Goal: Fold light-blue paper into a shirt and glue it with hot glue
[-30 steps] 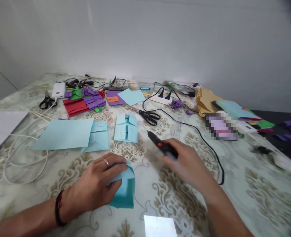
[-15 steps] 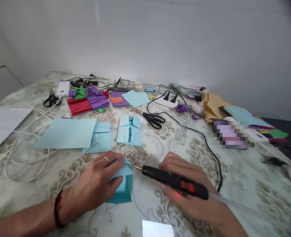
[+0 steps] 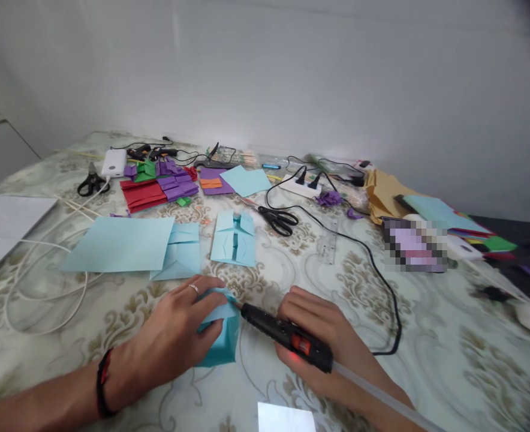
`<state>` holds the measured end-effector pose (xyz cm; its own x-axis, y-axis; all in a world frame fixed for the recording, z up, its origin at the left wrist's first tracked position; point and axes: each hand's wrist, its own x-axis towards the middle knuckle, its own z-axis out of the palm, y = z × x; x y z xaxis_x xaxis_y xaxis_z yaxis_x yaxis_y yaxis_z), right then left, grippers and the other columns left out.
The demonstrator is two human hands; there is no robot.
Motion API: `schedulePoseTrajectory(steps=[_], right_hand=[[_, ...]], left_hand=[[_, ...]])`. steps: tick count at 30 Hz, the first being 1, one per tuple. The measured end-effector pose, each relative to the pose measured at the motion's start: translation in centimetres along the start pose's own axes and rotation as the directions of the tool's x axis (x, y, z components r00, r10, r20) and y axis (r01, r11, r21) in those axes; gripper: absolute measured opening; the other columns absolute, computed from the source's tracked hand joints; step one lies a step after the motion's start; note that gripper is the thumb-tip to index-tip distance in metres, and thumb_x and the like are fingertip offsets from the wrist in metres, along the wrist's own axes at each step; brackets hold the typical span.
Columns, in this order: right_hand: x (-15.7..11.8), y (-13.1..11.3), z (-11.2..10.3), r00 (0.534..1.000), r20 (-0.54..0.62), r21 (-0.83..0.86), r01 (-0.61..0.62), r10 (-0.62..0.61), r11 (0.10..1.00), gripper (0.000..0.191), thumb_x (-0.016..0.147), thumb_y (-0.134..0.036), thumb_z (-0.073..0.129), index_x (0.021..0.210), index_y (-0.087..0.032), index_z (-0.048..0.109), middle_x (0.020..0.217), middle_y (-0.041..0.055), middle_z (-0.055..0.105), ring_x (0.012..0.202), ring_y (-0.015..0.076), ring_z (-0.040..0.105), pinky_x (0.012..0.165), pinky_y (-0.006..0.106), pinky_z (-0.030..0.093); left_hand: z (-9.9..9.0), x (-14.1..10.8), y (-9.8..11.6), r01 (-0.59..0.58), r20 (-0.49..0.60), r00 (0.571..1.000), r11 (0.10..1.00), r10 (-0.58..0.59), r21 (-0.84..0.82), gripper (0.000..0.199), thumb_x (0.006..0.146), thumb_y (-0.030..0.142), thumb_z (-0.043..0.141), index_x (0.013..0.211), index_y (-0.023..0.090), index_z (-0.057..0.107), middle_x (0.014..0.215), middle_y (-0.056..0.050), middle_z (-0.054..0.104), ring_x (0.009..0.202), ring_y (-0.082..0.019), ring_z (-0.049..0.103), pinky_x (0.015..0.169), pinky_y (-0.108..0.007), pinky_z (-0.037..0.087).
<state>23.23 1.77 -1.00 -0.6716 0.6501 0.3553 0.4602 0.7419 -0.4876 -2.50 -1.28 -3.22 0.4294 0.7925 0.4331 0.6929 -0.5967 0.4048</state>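
My left hand (image 3: 181, 327) is closed on a folded light-blue paper piece (image 3: 223, 348), fingers over its upper flap and thumb below. My right hand (image 3: 314, 336) grips a black hot glue gun (image 3: 287, 337) with a clear glue stick (image 3: 377, 393) out of its back end and a red light on its side. The gun's nozzle meets the upper right edge of the paper. Just behind my hands lie a folded light-blue paper (image 3: 234, 240) and a flat light-blue sheet (image 3: 121, 243), which partly covers another folded piece (image 3: 181, 255).
Black-handled scissors (image 3: 278, 221) rest behind my right hand, near a white power strip (image 3: 300, 186). A black cord (image 3: 373, 252) curves round on the right, and a white cable (image 3: 47, 330) loops at left. Red folded papers (image 3: 143, 195) and a phone (image 3: 413, 243) lie farther back.
My right hand has moved the glue gun left, bringing its nozzle onto the paper's edge. My left hand keeps its hold on the paper, almost unmoved.
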Motion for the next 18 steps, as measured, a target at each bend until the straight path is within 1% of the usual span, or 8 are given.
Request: schedulePoseTrajectory(steps=[8,13,18], right_hand=[[-0.13,-0.17,0.09,1.000,-0.015,-0.016,0.006,-0.007,1.000,0.019,0.082,-0.015,0.055,0.078,-0.025,0.039,0.068,-0.0013,0.048,0.063,0.0186,0.050,0.065,0.032,0.042],[-0.14,-0.14,0.14,1.000,-0.018,-0.006,-0.002,0.002,1.000,0.020,0.081,-0.014,0.055,0.077,-0.024,0.038,0.067,-0.0017,0.047,0.063,0.0183,0.048,0.062,0.031,0.039],[-0.06,-0.12,0.24,1.000,-0.011,0.015,-0.015,0.015,1.000,0.021,0.081,-0.014,0.055,0.076,-0.024,0.037,0.067,-0.0023,0.045,0.062,0.0173,0.047,0.064,0.031,0.041]], left_hand=[[-0.18,-0.17,0.23,0.010,-0.036,0.999,1.000,-0.010,0.003,0.027,0.089,0.005,0.056,0.109,0.021,0.064,0.123,-0.012,0.071,0.112,-0.027,0.073,0.091,-0.047,0.067],[-0.32,-0.11,0.24,-0.007,-0.038,0.999,1.000,0.007,0.007,0.026,0.089,0.005,0.056,0.108,0.021,0.064,0.123,-0.012,0.070,0.115,-0.028,0.072,0.093,-0.047,0.066],[-0.43,0.09,0.23,-0.028,-0.054,0.998,0.999,0.029,0.018,0.024,0.090,0.006,0.057,0.107,0.021,0.064,0.120,-0.010,0.072,0.113,-0.027,0.072,0.094,-0.045,0.065]])
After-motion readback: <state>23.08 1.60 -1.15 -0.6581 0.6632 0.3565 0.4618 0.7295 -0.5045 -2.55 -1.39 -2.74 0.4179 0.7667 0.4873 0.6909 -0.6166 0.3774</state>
